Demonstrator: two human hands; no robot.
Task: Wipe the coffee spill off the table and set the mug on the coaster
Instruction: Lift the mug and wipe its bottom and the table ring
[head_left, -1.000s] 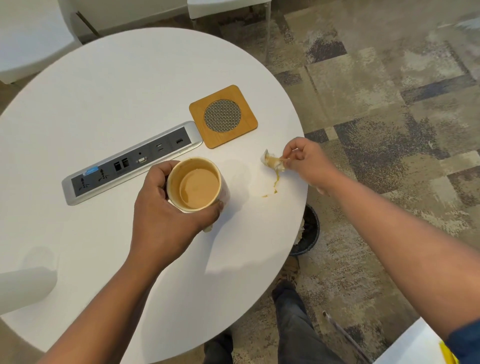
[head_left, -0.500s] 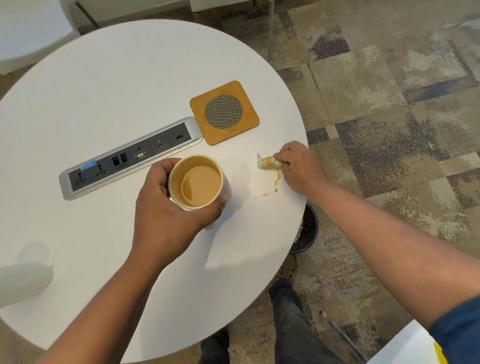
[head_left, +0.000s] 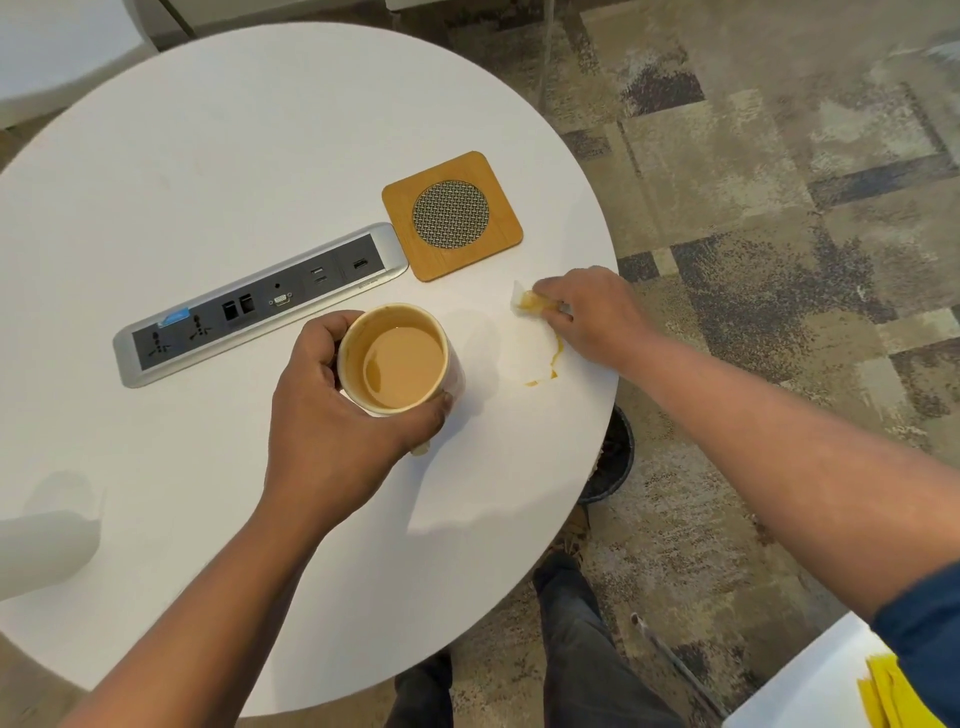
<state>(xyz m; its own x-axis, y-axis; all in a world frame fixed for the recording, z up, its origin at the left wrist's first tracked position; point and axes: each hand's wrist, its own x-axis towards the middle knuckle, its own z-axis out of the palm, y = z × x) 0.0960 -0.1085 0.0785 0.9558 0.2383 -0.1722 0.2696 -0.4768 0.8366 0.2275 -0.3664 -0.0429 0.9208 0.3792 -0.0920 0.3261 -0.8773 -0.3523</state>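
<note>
The left hand (head_left: 332, 421) has its grip wrapped round a white mug of milky coffee (head_left: 400, 358), near the middle of the round white bench (head_left: 234, 156). The right hand (head_left: 592, 312) pinches a stained white tissue (head_left: 530, 304) against the bench beside the brown coffee spill (head_left: 550, 364). The square wooden coaster with its mesh centre (head_left: 452, 215) lies just beyond, bare.
</note>
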